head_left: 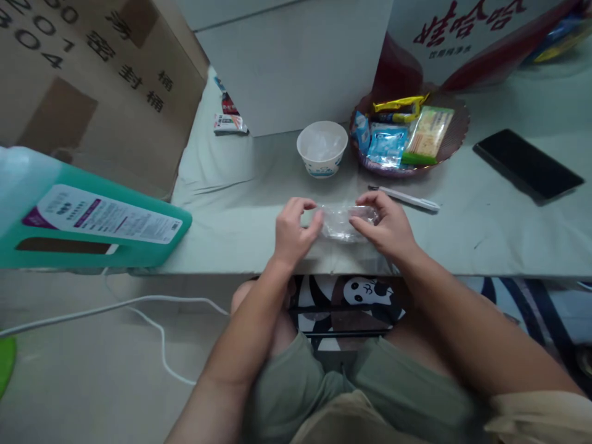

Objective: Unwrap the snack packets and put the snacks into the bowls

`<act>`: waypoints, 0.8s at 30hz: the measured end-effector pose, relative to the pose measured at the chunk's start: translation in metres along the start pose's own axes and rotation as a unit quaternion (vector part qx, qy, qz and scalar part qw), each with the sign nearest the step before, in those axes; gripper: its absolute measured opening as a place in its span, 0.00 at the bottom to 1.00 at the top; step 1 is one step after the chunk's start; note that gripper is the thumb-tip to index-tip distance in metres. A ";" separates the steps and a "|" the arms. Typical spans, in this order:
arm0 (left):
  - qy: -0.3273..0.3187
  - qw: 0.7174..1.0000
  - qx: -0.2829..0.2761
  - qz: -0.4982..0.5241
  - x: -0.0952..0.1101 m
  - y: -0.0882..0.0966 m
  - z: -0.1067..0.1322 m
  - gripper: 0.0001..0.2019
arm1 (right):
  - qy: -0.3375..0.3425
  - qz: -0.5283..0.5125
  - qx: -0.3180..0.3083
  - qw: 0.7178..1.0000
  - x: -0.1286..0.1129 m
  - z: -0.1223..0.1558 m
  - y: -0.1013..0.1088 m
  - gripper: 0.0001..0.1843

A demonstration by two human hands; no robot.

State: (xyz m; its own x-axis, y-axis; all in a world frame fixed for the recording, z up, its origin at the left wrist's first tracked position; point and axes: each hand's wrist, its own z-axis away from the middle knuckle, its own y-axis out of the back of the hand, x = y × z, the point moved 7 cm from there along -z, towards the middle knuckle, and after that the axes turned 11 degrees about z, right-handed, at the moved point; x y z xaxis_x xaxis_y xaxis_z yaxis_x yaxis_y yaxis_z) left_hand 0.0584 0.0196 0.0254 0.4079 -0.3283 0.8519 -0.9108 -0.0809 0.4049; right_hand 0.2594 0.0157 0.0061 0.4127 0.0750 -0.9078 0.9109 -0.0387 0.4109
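Observation:
A crinkled, clear plastic piece (341, 226) lies low over the table near its front edge; whether it is a wrapper or a small container I cannot make out. At its left end is my left hand (296, 228), thumb and forefinger closed on the edge. My right hand (385, 223) grips the other end, with the thumb on the near side and the fingers curled behind. Just beyond my hands stands a white paper cup (322, 151), upright. A white pen (407, 198) lies close behind my right hand.
A purplish glass bowl (456, 139) holds several wrapped snacks. To the right rests a black phone (528, 164). A big green liquid jug (139, 216) and a cardboard box (106, 98) occupy the left. White cartons (296, 74) line the back. A white cable (152, 298) hangs below the table edge.

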 end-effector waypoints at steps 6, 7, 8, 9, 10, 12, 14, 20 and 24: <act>0.142 0.942 -0.186 0.241 -0.005 -0.052 0.010 0.26 | -0.045 -0.208 -0.077 0.974 -0.007 0.011 -0.020 0.18; 0.154 0.929 -0.208 0.265 -0.006 -0.057 0.010 0.27 | -0.065 -0.261 -0.098 0.958 -0.005 0.011 -0.023 0.18; 0.164 0.922 -0.216 0.277 -0.009 -0.060 0.008 0.25 | -0.086 -0.304 -0.114 0.942 -0.004 0.010 -0.025 0.19; 0.175 0.923 -0.201 0.277 -0.013 -0.058 0.006 0.22 | -0.103 -0.332 -0.118 0.930 -0.001 0.008 -0.026 0.19; 0.184 0.933 -0.161 0.265 -0.020 -0.052 0.001 0.18 | -0.116 -0.341 -0.108 0.926 0.003 0.005 -0.024 0.20; 0.191 0.958 -0.032 0.212 -0.033 -0.029 -0.008 0.10 | -0.133 -0.312 -0.055 0.939 0.013 -0.005 -0.017 0.20; 0.173 0.969 0.112 0.135 -0.038 0.004 -0.014 0.09 | -0.143 -0.252 -0.006 0.957 0.022 -0.014 -0.011 0.19; 0.018 0.967 0.231 -0.102 0.008 0.046 -0.064 0.08 | -0.038 -0.137 0.014 0.990 0.007 -0.039 -0.015 0.11; -0.050 0.978 0.108 -0.173 0.023 0.011 -0.138 0.06 | -0.024 -0.139 0.015 0.990 -0.002 -0.049 -0.016 0.08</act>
State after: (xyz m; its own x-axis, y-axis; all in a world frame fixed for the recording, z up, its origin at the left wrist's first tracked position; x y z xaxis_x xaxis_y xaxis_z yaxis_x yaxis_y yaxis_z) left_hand 0.0668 0.1407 0.0950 0.6951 -0.3360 0.6355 -0.7165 -0.3963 0.5741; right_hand 0.2443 0.0653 0.0060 0.1439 0.0395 -0.9888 0.9885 -0.0526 0.1417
